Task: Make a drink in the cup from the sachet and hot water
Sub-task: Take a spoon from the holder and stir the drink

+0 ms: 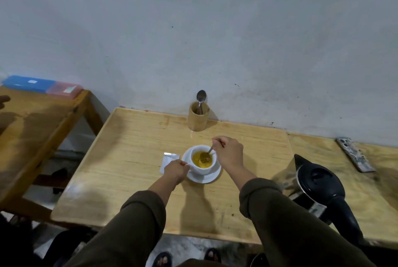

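A white cup (203, 170) of yellow liquid stands on a white saucer (212, 177) in the middle of the wooden table (133, 159). My left hand (175, 169) grips the cup's handle on its left side. My right hand (228, 153) pinches a metal spoon (210, 151) whose bowl is dipped in the liquid. A white sachet (169, 159) lies flat on the table just left of the saucer, partly hidden behind my left hand.
A black and steel electric kettle (318, 185) stands at the right, lid shut. A bamboo holder (198, 118) with a spoon stands by the wall. A patterned flat object (355, 154) lies far right. Blue and pink boxes (43, 86) rest on the left table.
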The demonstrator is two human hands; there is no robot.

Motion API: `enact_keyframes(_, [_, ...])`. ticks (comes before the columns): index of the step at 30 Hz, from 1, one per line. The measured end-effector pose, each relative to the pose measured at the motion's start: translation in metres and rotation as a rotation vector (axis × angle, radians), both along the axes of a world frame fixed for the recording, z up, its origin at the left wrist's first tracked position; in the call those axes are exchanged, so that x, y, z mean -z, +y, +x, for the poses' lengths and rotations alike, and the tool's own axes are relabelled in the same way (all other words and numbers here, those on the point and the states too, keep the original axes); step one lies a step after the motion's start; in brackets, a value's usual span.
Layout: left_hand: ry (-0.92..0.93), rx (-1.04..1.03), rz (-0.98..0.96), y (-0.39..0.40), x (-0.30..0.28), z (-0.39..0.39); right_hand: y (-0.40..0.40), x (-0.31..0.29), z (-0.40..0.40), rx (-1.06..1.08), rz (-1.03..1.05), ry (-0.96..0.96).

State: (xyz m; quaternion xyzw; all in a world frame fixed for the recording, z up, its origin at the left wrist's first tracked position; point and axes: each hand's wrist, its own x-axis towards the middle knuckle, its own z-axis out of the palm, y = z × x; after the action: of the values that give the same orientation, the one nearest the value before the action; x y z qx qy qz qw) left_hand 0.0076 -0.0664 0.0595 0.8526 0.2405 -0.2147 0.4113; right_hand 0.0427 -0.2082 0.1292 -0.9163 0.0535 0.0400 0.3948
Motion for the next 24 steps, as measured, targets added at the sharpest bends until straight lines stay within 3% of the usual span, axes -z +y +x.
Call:
enact_keyframes(8, [0.003, -0.022, 0.025, -0.002, 0.004, 0.001, 0.000, 0.009, -0.001, -0.101, 0.101, 0.023])
enact_keyframes(16, [0.014, -0.058, 0.020, -0.003, 0.005, 0.001, -0.004, 0.014, 0.006, -0.177, -0.056, -0.076])
enact_keyframes(24, [0.022, -0.080, 0.005, -0.004, 0.002, 0.001, 0.000, 0.017, 0.004, -0.239, 0.015, -0.047])
